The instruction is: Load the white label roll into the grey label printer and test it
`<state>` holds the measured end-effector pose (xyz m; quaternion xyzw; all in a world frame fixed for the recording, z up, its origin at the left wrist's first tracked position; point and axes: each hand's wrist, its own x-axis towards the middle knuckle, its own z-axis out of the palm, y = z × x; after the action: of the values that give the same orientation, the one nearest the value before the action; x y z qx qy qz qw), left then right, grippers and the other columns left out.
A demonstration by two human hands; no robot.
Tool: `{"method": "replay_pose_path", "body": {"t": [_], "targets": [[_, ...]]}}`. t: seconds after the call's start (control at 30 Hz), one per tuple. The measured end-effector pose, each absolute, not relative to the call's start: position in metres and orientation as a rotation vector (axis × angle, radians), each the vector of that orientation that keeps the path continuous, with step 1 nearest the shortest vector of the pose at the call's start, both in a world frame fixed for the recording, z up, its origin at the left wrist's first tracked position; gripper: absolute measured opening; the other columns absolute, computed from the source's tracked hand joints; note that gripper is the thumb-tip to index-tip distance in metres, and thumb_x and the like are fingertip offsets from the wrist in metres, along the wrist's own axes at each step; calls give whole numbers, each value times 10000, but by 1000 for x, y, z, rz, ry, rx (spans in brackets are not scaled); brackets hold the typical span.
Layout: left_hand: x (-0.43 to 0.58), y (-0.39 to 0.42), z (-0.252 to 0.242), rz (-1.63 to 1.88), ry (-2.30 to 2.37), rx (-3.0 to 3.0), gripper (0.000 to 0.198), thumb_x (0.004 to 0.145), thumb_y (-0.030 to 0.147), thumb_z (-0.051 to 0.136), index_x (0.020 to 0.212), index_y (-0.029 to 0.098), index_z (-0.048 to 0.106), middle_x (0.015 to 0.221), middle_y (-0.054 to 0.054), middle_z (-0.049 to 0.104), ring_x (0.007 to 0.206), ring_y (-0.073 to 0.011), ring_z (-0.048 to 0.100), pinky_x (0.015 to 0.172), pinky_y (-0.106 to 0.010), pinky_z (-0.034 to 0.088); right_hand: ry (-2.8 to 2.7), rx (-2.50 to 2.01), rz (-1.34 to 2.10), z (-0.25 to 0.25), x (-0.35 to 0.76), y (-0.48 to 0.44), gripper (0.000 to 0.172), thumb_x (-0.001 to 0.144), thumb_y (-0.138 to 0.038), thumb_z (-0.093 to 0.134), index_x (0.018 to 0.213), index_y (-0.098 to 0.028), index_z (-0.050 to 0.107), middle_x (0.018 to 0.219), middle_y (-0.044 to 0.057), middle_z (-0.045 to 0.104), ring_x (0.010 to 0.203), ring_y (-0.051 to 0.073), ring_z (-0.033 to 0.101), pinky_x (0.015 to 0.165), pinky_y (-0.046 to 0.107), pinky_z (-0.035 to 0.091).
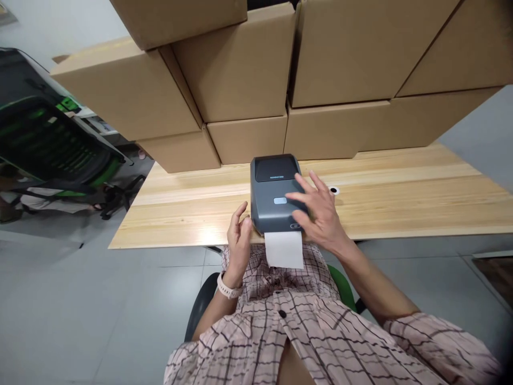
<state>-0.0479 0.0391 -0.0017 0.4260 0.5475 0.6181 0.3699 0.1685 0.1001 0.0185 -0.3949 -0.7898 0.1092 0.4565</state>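
A dark grey label printer (268, 207) stands at the front edge of the wooden table, its black window toward the back. White paper (284, 249) hangs from its front over the table edge. My right hand (320, 214) hovers over the printer's right side with fingers spread, holding nothing. Beside the printer's front left corner is my left hand (239, 235), fingers apart and partly curled, with nothing in it; whether it touches the casing is unclear.
Stacked cardboard boxes (244, 75) line the back of the wooden table (180, 214). A small white ring with a dark centre (334, 190) lies right of the printer. A black and green office chair (52, 144) stands at the left.
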Motion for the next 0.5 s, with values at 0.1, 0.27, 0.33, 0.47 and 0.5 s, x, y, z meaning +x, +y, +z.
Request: {"method": "replay_pose_path", "body": {"t": [0.1, 0.27, 0.33, 0.47, 0.5], "targets": [[-46, 45, 3, 1568, 1350, 1142, 555, 1005, 551, 614, 1489, 278, 621, 1617, -77, 576, 1531, -293, 504, 1296, -477, 411, -1750, -944, 446, 5, 180, 97, 531, 1093, -598, 400, 1578, -400, 487, 1745, 9, 397, 1654, 301, 289, 1325, 673, 251], [-44, 50, 1, 1571, 1307, 1207, 577, 1046, 572, 518, 1550, 295, 566, 1686, -58, 502, 1607, -271, 407, 1360, -477, 298, -1678, -925, 669, -18, 178, 90, 713, 1079, -670, 339, 1713, -353, 262, 1792, 49, 292, 1664, 281, 265, 1363, 569, 241], [-39, 47, -5, 1557, 1349, 1200, 624, 1047, 586, 503, 1600, 298, 500, 1726, -55, 443, 1636, -271, 352, 1373, -465, 260, -1629, -961, 730, -28, 173, 84, 685, 1101, -622, 313, 1723, -345, 240, 1790, 46, 295, 1658, 264, 283, 1359, 520, 280], [-31, 39, -20, 1485, 1372, 1276, 674, 1060, 609, 442, 1668, 325, 379, 1790, -34, 314, 1688, -265, 209, 1396, -469, 164, -1628, -1044, 743, -38, 165, 74, 663, 1110, -593, 307, 1726, -355, 244, 1793, 4, 279, 1661, 265, 274, 1365, 522, 264], [-30, 38, -22, 1487, 1378, 1307, 671, 1060, 616, 430, 1669, 338, 375, 1798, -23, 294, 1698, -263, 167, 1399, -475, 139, -1634, -1054, 739, -38, 165, 72, 671, 1107, -605, 306, 1728, -358, 238, 1794, -4, 274, 1663, 267, 269, 1366, 531, 257]]}}
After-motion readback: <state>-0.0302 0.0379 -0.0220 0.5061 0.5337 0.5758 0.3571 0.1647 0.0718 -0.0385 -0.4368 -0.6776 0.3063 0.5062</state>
